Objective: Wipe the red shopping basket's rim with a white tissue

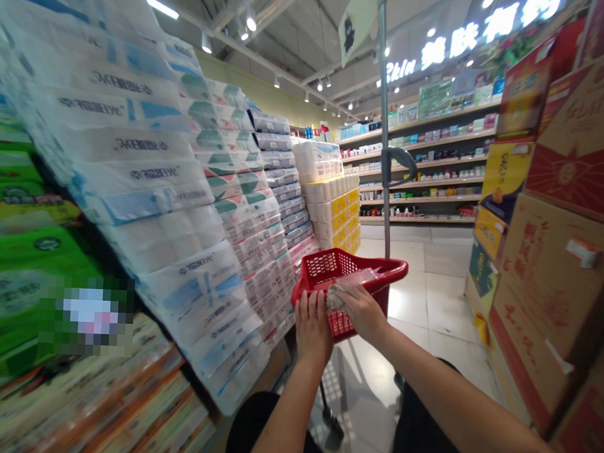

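Note:
A red plastic shopping basket [397,271] with perforated walls stands in front of me, mounted on a wheeled stand with a tall grey pole [384,110]. The fingers of my left hand [314,324] are hooked over the basket's near rim. Beside it, my right hand [362,312] presses a crumpled greyish-white cloth [335,299] against the same rim. Part of the cloth is hidden beneath the right fingers. A dark caster wheel [334,431] shows on the floor below the basket.
Tall stacks of wrapped tissue packs [183,201] line my left side. Cardboard cartons [554,277] are piled on the right. Pale floor tiles [409,284] run between them towards shelves of small goods [434,172] at the back.

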### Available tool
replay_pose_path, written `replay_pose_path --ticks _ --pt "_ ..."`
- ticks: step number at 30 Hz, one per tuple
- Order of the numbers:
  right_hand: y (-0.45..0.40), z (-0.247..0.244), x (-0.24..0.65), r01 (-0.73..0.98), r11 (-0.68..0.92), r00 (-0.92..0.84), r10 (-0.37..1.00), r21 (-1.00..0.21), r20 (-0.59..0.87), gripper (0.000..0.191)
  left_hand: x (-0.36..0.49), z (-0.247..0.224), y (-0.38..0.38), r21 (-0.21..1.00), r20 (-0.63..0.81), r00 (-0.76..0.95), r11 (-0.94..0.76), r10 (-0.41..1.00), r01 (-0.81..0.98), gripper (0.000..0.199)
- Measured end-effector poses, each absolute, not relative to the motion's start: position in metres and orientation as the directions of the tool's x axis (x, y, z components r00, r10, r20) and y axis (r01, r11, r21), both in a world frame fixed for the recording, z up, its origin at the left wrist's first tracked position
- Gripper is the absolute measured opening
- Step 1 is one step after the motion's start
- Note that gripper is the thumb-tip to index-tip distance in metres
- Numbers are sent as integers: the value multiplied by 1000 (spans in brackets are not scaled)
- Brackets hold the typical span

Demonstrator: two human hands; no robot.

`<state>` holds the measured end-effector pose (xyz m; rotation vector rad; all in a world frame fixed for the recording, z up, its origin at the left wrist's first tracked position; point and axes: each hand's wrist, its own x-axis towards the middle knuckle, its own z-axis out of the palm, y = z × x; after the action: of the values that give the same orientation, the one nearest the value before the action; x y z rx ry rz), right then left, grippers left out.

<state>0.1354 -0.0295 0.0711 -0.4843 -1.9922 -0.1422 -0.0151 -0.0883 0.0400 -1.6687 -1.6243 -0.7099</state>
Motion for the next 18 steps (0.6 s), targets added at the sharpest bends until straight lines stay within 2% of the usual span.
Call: replay_pose_path --ticks 6,10,14,18 --pt "-33 55 139 386 922 -395 181 -16 901 36 -14 41 -89 -101 793 63 29 607 994 51" --pt "-33 50 139 402 914 -345 206 -54 916 31 -14 40 -88 -97 792 64 21 607 995 53" --pt "-35 41 137 390 920 -425 223 -44 877 26 -14 41 -90 -84 786 64 4 615 996 57" --pt "-36 32 137 399 916 -377 211 -47 902 29 -14 40 -91 -80 787 65 -4 613 997 59"
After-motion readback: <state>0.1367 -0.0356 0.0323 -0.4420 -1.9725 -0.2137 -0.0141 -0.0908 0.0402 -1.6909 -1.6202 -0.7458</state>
